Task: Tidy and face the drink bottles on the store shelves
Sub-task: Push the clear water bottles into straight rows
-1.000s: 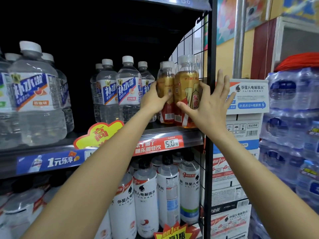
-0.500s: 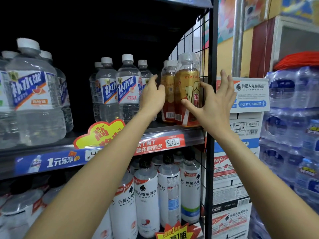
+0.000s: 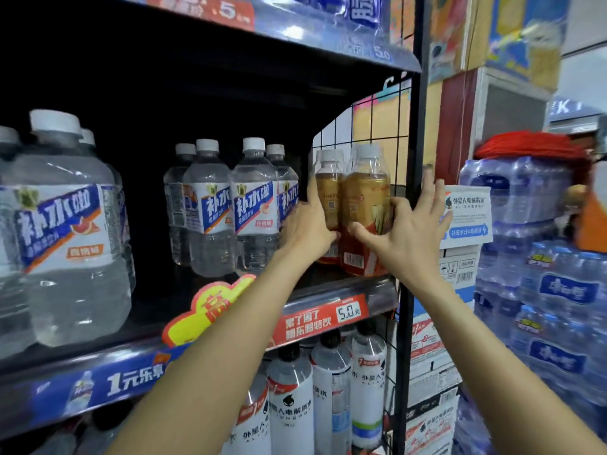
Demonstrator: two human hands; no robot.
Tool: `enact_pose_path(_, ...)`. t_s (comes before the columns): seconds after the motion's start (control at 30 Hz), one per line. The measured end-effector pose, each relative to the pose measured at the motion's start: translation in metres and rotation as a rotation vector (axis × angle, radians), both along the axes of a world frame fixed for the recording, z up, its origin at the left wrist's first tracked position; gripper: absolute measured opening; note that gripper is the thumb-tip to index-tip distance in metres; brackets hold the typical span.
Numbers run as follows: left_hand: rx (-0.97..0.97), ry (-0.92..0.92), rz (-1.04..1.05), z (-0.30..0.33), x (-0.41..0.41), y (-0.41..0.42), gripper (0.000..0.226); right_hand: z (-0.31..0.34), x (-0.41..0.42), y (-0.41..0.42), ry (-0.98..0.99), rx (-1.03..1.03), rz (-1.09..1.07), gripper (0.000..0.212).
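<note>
Two amber drink bottles stand at the right end of the middle shelf (image 3: 377, 289). The front amber bottle (image 3: 364, 192) shows its barcode side. My right hand (image 3: 410, 234) grips it between thumb and bent index finger, the other fingers spread upward past the shelf post. The rear amber bottle (image 3: 328, 188) stands just left of it. My left hand (image 3: 307, 231) presses against that bottle's left side with straight fingers, thumb across its front. A group of clear water bottles (image 3: 253, 208) with blue and white labels stands to the left.
A black wire grid panel (image 3: 371, 126) and post (image 3: 409, 307) close the shelf's right end. Large water bottles (image 3: 72, 241) fill the left. White bottles (image 3: 289, 405) stand on the shelf below. Cartons (image 3: 466, 208) and wrapped water packs (image 3: 558, 290) are stacked to the right.
The front amber bottle has turned; its red lettering no longer faces me and the barcode side shows. My left fingers straightened along the rear bottle. The view moved closer and lower.
</note>
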State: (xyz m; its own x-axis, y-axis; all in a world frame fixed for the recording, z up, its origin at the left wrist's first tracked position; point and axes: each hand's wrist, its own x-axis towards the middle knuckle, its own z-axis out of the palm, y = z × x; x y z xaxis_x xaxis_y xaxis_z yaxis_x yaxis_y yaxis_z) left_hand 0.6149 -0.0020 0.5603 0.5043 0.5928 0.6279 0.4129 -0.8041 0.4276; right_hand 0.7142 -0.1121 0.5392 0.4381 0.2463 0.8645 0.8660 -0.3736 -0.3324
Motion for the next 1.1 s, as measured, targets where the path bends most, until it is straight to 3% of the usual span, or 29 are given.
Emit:
enact_pose_path(0.13, 0.002, -0.032, -0.011, 0.007, 0.005, 0.005, 0.1, -0.002, -0.004, 0.001, 0.038, 0.06, 0.004, 0.069)
enact_pose_path(0.4, -0.007, 0.002, -0.011, 0.007, 0.012, 0.011, 0.101, -0.009, -0.015, 0.005, -0.05, 0.09, -0.199, 0.061)
enact_pose_path(0.67, -0.124, -0.042, -0.106, 0.014, 0.004, 0.008, 0.1, -0.01, -0.007, 0.002, 0.028, 0.105, -0.077, 0.066)
enact_pose_path(0.9, 0.094, -0.028, 0.109, 0.011, 0.007, 0.003, 0.1, -0.009, -0.007, -0.002, 0.016, 0.067, -0.07, 0.066)
enact_pose_path(1.1, -0.05, -0.117, -0.094, 0.014, 0.003, 0.001, 0.094, -0.013, -0.001, 0.001, -0.038, 0.101, -0.044, 0.069)
